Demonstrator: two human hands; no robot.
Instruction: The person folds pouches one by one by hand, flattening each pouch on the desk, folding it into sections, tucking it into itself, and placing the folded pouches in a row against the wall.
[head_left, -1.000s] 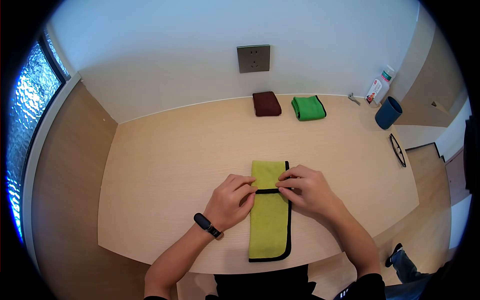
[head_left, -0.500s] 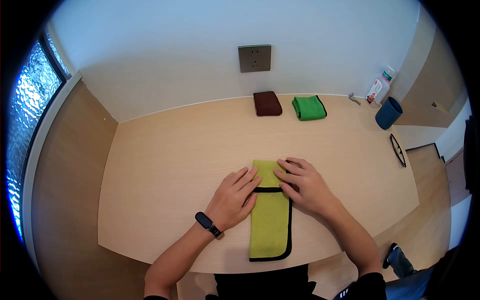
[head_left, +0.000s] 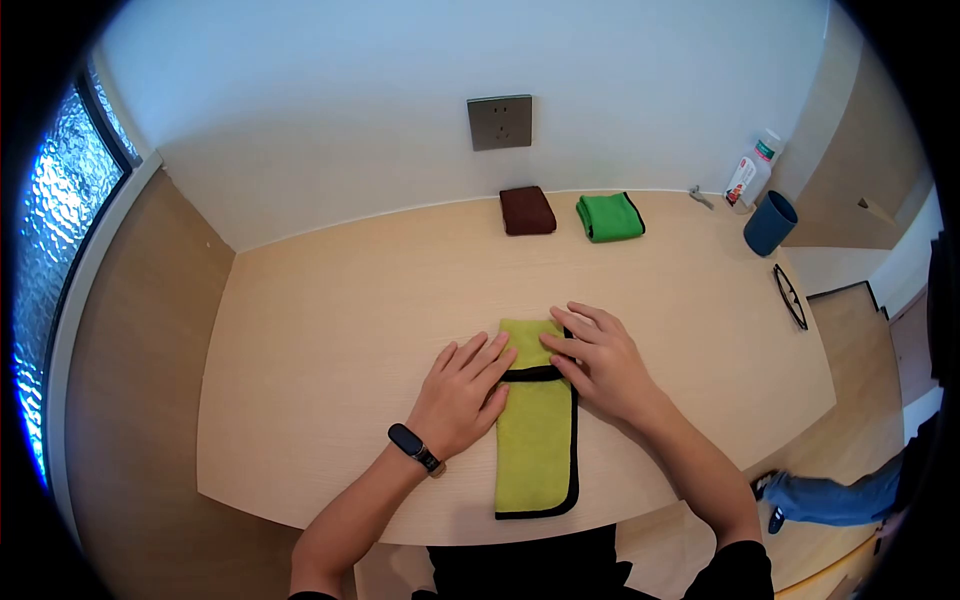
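Observation:
A yellow-green cloth [head_left: 535, 450] with black edging lies in a long narrow strip near the table's front. Its far end is folded over, and the black edge of that flap crosses the strip. My left hand [head_left: 458, 395] rests at the cloth's left side, fingers spread, fingertips on the folded part. On the other side, my right hand [head_left: 605, 365] is open, its fingertips over the flap's right edge and its thumb near the black band. Further back sit a folded brown cloth [head_left: 527, 211] and a folded green cloth [head_left: 609, 218].
At the table's [head_left: 320, 350] back right are a white bottle [head_left: 745, 182], a dark blue cup [head_left: 770, 223], a small grey object [head_left: 701, 198] and black-framed glasses [head_left: 790, 297]. A wall socket [head_left: 500, 122] is above. Another person's leg [head_left: 835, 497] shows at lower right.
My right hand's fingers have shifted slightly away from me along the flap. My left hand stays nearly in place. The other person's legs have come further into view at the right.

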